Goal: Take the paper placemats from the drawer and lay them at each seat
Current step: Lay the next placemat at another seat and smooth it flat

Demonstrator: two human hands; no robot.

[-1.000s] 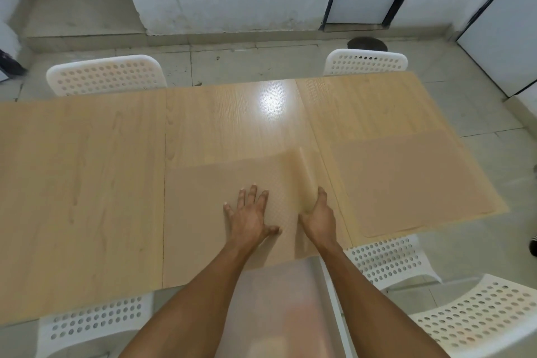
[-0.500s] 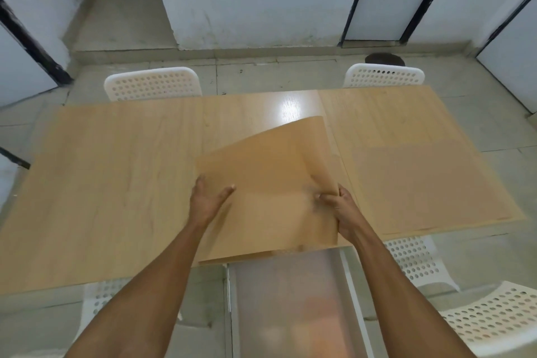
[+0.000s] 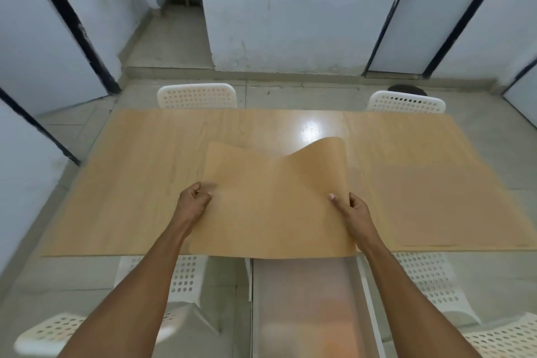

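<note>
A tan paper placemat is lifted off the wooden table, its far edge curling upward. My left hand pinches its left edge and my right hand pinches its right edge. A second placemat lies flat on the table's right part, in front of a near-side seat. Below the table's near edge, an open translucent drawer extends toward me between my forearms.
Two white perforated chairs stand at the far side, one left and one right. More white chairs sit at the near side, left and right. Doors and a white pillar line the back wall.
The placemat lay flat under my hands a second ago; both hands have since gripped its side edges and raised it off the table. My view has tilted up.
</note>
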